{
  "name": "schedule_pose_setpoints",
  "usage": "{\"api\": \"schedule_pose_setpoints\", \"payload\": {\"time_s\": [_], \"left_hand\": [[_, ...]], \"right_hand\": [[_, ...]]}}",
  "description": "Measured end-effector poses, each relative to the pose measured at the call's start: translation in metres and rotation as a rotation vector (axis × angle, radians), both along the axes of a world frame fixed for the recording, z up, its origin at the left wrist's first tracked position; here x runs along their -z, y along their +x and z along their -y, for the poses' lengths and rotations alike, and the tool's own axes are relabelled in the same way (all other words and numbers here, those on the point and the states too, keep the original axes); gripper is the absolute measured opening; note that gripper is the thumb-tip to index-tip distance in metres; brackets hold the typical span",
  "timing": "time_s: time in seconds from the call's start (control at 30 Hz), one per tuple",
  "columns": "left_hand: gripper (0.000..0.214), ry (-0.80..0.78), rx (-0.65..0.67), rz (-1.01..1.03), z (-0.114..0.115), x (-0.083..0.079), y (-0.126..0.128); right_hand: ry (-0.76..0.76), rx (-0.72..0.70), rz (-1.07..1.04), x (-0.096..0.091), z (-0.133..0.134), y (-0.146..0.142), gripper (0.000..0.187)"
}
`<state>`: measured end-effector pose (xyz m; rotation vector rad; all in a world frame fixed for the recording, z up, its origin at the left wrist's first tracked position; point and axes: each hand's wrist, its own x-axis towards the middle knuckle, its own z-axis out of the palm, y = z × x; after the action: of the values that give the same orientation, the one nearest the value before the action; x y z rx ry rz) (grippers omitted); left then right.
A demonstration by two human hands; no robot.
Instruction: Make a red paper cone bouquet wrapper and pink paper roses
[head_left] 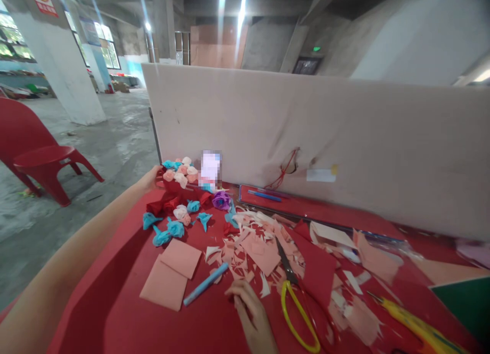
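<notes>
My left arm stretches far out to the left, and my left hand touches the side of a red box filled with pink and blue paper roses; its fingers are hidden behind the box. My right hand rests on the red table near the front, fingers loosely spread and flat, holding nothing. Just to its left lies a blue glue stick and to its right yellow-handled scissors. Loose blue paper roses and a purple one lie in front of the box.
Two pink paper squares lie at the front left. Pink and white paper scraps cover the middle. A yellow cutter lies at the right, a green sheet beyond it. A tall pale board backs the table. A red chair stands left.
</notes>
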<state>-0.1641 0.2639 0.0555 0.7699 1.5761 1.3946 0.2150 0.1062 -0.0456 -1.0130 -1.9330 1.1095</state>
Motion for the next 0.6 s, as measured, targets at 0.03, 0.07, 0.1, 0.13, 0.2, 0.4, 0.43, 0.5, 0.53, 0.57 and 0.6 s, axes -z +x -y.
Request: {"api": "schedule_pose_setpoints", "payload": {"time_s": [0.03,0.07,0.1,0.13,0.2,0.4,0.43,0.5,0.53,0.57,0.6], "left_hand": [[0.029,0.003,0.004,0.037,0.001,0.001,-0.003],[0.03,0.004,0.008,0.071,0.003,0.002,-0.006],[0.031,0.003,0.011,0.101,0.004,0.003,-0.008],[0.032,0.004,0.01,0.126,0.005,0.005,-0.01],[0.032,0.004,0.003,0.163,0.007,0.008,-0.012],[0.027,0.024,0.02,0.229,0.011,0.016,-0.01],[0.027,0.03,0.024,0.238,0.011,0.016,-0.009],[0.024,0.044,0.02,0.255,0.01,0.017,-0.009],[0.023,0.054,0.014,0.262,0.01,0.017,-0.009],[0.021,0.066,0.009,0.269,0.009,0.016,-0.009],[0.02,0.079,0.004,0.275,0.008,0.016,-0.01]], "right_hand": [[-0.002,0.0,0.005,0.0,0.0,0.0,0.019],[-0.003,-0.003,0.009,0.0,0.0,0.0,0.019],[0.0,-0.003,0.011,-0.001,0.0,0.0,0.019],[0.006,-0.003,0.008,-0.002,0.0,0.0,0.019],[0.02,0.0,-0.005,-0.004,0.001,-0.001,0.019],[0.032,0.005,-0.014,-0.005,0.001,-0.003,0.021],[0.031,0.006,-0.011,-0.005,0.001,-0.003,0.021],[0.032,0.007,-0.008,-0.004,0.001,-0.003,0.021],[0.033,0.008,-0.007,-0.005,0.001,-0.002,0.02],[0.033,0.011,-0.007,-0.005,0.001,-0.002,0.02],[0.033,0.012,-0.007,-0.005,0.001,-0.002,0.02]]}}
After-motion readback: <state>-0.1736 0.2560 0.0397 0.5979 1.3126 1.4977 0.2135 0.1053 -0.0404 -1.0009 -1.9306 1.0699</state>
